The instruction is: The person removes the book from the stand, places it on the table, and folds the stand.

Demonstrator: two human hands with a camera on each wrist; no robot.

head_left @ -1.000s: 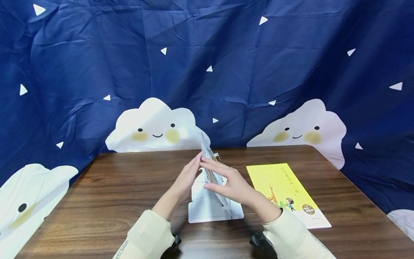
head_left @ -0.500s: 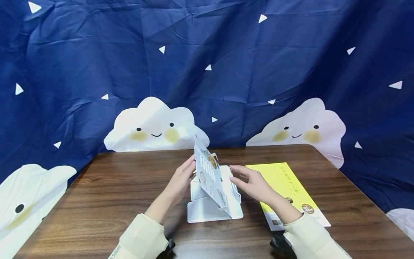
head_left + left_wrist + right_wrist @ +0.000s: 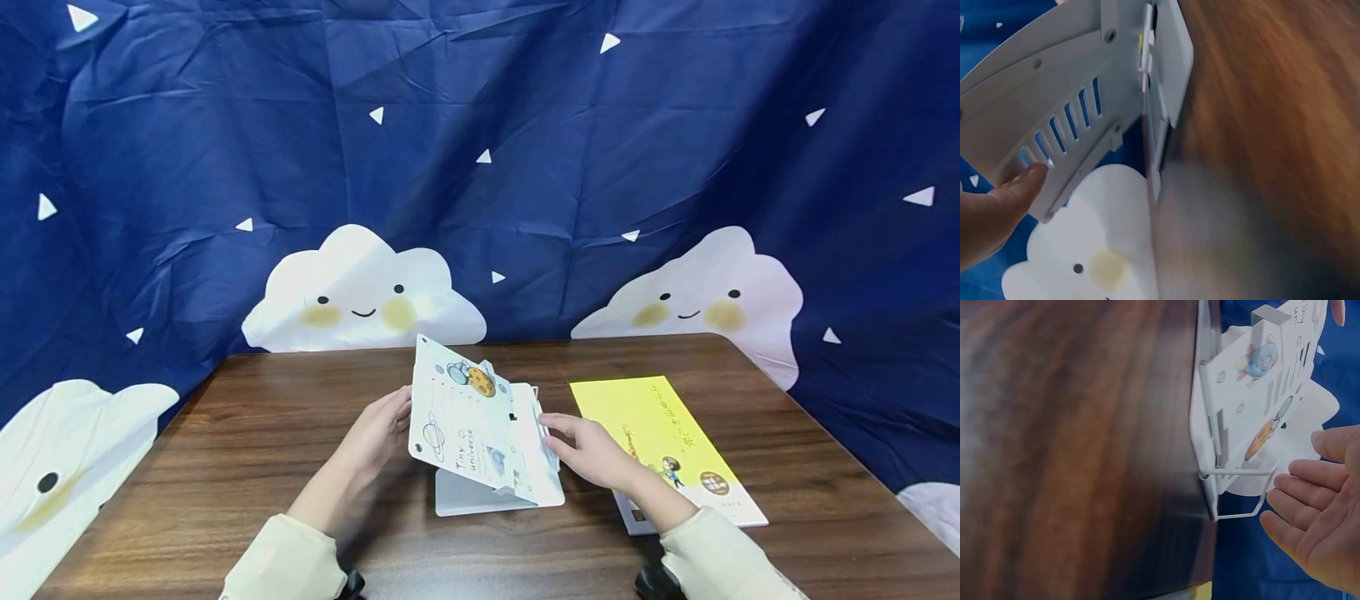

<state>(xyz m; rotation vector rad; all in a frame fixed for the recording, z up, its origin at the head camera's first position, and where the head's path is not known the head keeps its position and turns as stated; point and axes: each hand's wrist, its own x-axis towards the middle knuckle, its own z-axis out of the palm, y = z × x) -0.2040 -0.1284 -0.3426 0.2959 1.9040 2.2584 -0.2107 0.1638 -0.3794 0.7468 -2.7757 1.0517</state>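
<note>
A white folding book stand [image 3: 461,417], printed with planets and "Tiny universe", stands mid-table with its panel tilted up to the left above a flat base [image 3: 480,496]. My left hand [image 3: 378,425] is at the panel's left edge. In the left wrist view, a finger [image 3: 1025,184] of it lies against the back of the slotted panel [image 3: 1047,106]. At the stand's right side is my right hand [image 3: 588,446], fingertips right at the base edge. The right wrist view has its fingers [image 3: 1310,487] extended beside a white wire bracket [image 3: 1238,516].
A yellow book [image 3: 682,442] with a giraffe and a child on its cover lies right of the stand, partly under my right forearm. The brown wooden table [image 3: 262,433] ends at a blue curtain [image 3: 525,167] with clouds printed on it.
The panel has swung from nearly upright down to the left, with my left hand moving left behind it. My right hand has left the panel and moved right to the base's side.
</note>
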